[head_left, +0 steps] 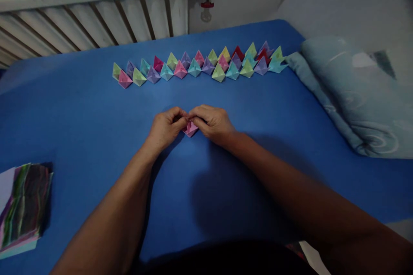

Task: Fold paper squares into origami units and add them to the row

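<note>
A small pink folded-paper boat [190, 129] is between my two hands over the middle of the blue surface. My left hand [167, 125] pinches its left side with thumb and forefinger. From the other side, my right hand [213, 122] grips the upper right part, fingers closed. Both hands meet at the top and cover much of the paper. Beyond them, two staggered rows of folded-paper boats [194, 68] in green, pink, purple, teal, red and yellow stretch across the surface.
A stack of coloured paper sheets [30, 206] lies at the lower left. At the right rests a folded pale teal cloth [351, 99] with a swirl pattern. A white radiator [106, 17] and a pipe valve with a red handle [207, 4] stand behind the blue surface [80, 124].
</note>
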The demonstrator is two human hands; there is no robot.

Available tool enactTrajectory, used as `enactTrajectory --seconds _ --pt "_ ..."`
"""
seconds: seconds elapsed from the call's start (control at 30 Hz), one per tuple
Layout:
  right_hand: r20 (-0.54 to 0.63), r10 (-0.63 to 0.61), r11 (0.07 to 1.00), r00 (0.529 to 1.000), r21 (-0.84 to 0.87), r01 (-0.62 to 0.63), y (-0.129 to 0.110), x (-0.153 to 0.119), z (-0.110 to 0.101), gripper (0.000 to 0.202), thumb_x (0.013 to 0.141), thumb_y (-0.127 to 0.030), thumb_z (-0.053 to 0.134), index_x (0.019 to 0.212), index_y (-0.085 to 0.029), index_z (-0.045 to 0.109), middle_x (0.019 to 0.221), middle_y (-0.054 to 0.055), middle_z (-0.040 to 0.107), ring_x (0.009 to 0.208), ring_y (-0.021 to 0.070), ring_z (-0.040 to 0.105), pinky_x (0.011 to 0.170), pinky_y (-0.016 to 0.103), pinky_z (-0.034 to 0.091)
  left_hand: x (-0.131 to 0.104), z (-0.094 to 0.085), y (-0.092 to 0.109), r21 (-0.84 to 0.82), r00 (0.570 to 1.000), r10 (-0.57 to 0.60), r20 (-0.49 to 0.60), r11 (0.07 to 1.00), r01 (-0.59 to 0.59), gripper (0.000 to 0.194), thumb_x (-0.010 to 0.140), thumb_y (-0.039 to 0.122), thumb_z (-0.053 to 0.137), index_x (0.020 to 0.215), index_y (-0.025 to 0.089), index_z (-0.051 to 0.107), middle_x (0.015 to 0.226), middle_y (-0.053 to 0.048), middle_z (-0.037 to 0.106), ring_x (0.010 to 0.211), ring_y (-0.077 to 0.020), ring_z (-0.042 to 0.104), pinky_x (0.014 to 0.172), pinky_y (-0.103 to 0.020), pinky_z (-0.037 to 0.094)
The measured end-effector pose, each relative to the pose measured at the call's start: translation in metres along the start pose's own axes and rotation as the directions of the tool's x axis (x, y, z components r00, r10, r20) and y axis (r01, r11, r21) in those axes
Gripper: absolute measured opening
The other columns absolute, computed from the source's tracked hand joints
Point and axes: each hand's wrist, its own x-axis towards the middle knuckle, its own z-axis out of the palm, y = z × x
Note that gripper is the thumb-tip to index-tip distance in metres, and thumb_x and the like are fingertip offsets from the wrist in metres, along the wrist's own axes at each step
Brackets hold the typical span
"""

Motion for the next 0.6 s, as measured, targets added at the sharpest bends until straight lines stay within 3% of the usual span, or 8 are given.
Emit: enactTrajectory --seconds 0.33,0.6 --pt "0.04 -0.049 0.995 0.998 -0.08 0.052 0.0011 -0.0021 -0.0006 0.027 0.089 -0.014 0.044 0.097 -0.02 0.068 0.094 0.004 0.069 0.089 0.0164 0.061 0.082 0.029 0.045 0.0025 -0.0013 -0.0058 -0.057 0.999 0.009 0.035 0.998 -0.007 0.007 0.077 0.022 0.06 0.071 0.019 0.062 0.062 0.003 0.061 0.058 -0.0113 0.055 0.06 -0.025 0.043" --pt "0.016 -0.124 0.984 0.992 -0.13 0.125 0.0051 -0.0029 0.0011 0.025 0.09 -0.013 0.044 0.096 -0.018 0.068 0.091 0.005 0.069 0.086 0.0153 0.061 0.079 0.027 0.046 0.0016 -0.0038 -0.0039 -0.012 0.998 -0.005 0.056 1.0 0.005 0.006 0.077 0.022 0.059 0.073 0.018 0.062 0.063 0.002 0.061 0.06 -0.0114 0.054 0.063 -0.026 0.042"
